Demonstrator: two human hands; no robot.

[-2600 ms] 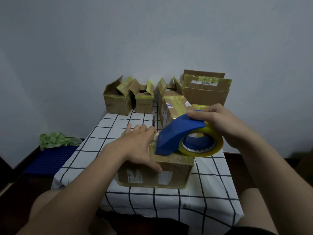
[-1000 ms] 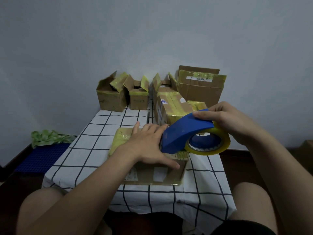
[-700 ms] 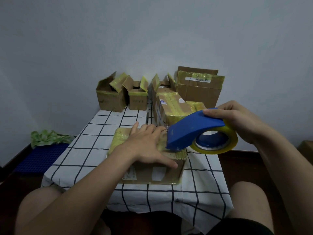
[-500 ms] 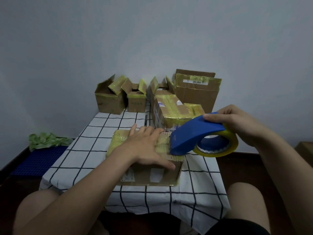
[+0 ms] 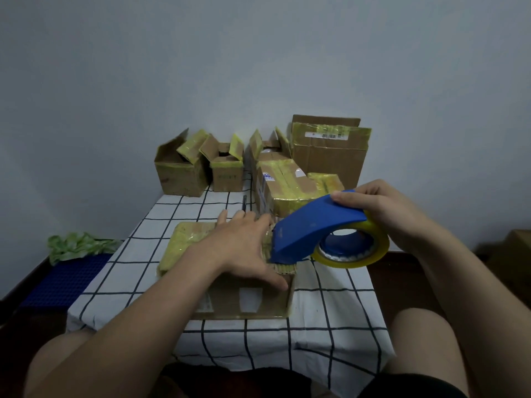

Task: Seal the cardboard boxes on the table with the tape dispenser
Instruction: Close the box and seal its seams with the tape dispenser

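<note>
A flat cardboard box point(image 5: 244, 300) with yellowish tape on its top lies near the front edge of the table point(image 5: 330, 311). My left hand point(image 5: 244, 245) presses flat on the box's lid, fingers spread. My right hand point(image 5: 385, 208) grips the blue tape dispenser point(image 5: 313, 225), which carries a yellow tape roll point(image 5: 373, 251). The dispenser's front end sits at the right end of the box top, beside my left hand's fingers.
Behind stand a taped box point(image 5: 284, 191), three open boxes point(image 5: 181, 170) point(image 5: 225, 168) point(image 5: 267, 145) and a large box point(image 5: 330, 150) against the wall. A dark pen-like object point(image 5: 244, 202) lies on the checked cloth. A blue mat point(image 5: 60, 280) with green cloth point(image 5: 77, 245) is on the floor left.
The dispenser has travelled rightward along the box top to its right end. My left hand has stayed pressed on the lid. The view shifted slightly.
</note>
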